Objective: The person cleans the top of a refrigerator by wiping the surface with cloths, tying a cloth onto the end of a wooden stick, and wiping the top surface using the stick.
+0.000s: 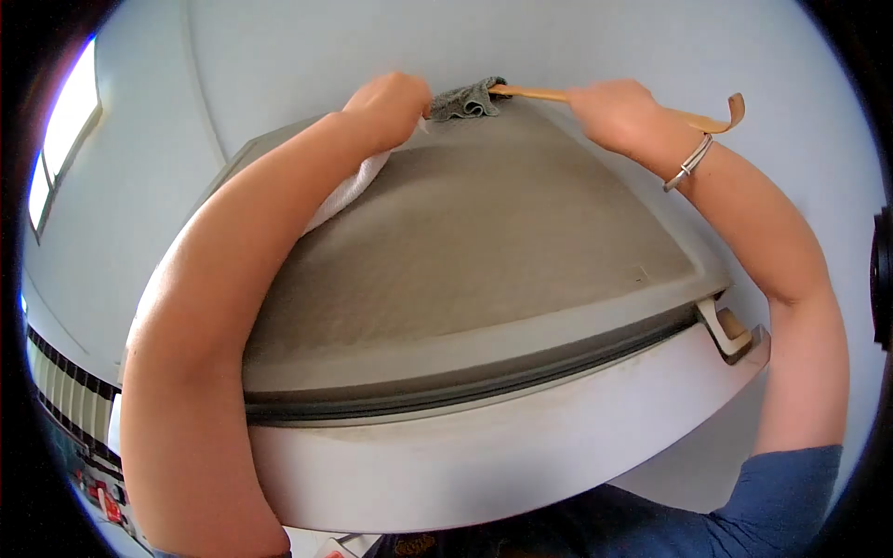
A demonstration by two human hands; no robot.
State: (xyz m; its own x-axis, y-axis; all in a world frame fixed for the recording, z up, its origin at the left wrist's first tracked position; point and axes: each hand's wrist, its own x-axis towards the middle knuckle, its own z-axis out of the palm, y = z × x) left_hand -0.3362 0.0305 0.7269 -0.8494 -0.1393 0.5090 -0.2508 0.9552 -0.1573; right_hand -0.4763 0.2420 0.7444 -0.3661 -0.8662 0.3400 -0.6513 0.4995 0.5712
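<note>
My right hand [619, 116] is wrapped round the shaft of a wooden back scratcher [535, 93], whose curved end sticks out past my wrist. A grey cloth [470, 102] covers the far end of the back scratcher, at the back of the dusty refrigerator top [484, 232]. Left of the grey cloth, my left hand [391, 107] is closed on a white cloth [349, 195], which hangs down behind my forearm. My left fingertips are partly hidden and slightly blurred.
A pale wall [521, 37] rises behind and to the right of the refrigerator. The door's upper edge [465, 474] curves along the front, with a hinge [726, 330] at the right corner. A window [70, 121] is at the far left.
</note>
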